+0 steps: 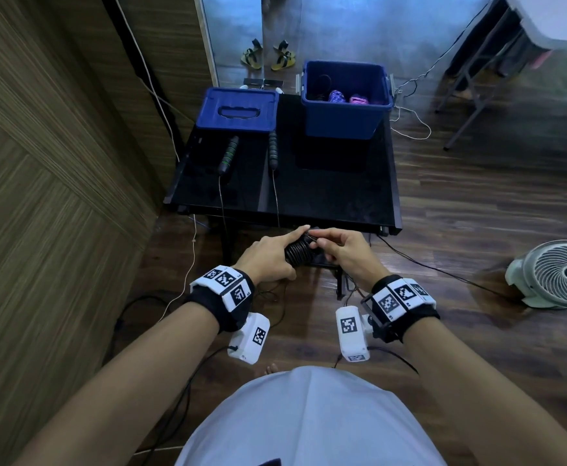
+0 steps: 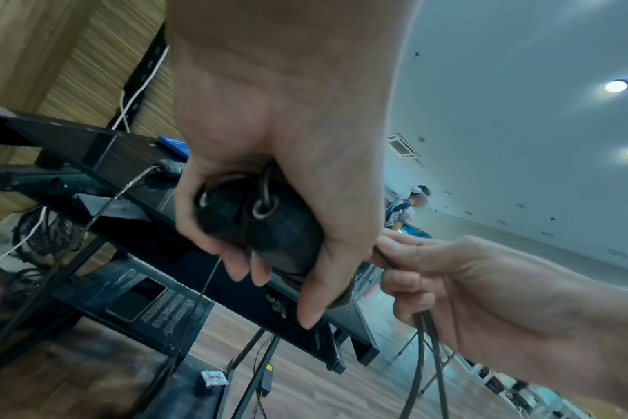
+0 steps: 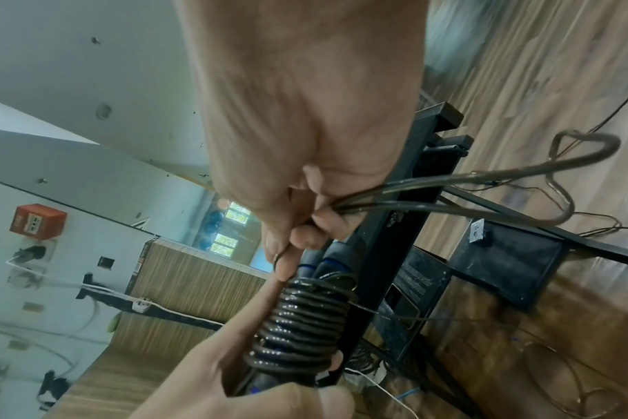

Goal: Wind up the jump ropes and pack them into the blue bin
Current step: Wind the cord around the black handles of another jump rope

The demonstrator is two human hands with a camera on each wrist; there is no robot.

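In front of the black table, my left hand grips a black jump rope, its cord coiled tightly round the two paired handles. The coils show clearly in the right wrist view. My right hand pinches the cord's free end at the top of the coil, and a loose loop trails from its fingers. A second jump rope lies unwound on the table, cords hanging over the front edge. The open blue bin at the table's back right holds wound ropes, among them a purple one.
The blue lid lies at the table's back left. A wooden wall runs close on the left. A fan stands on the floor at right, with cables around it. A phone rests on the table's lower shelf.
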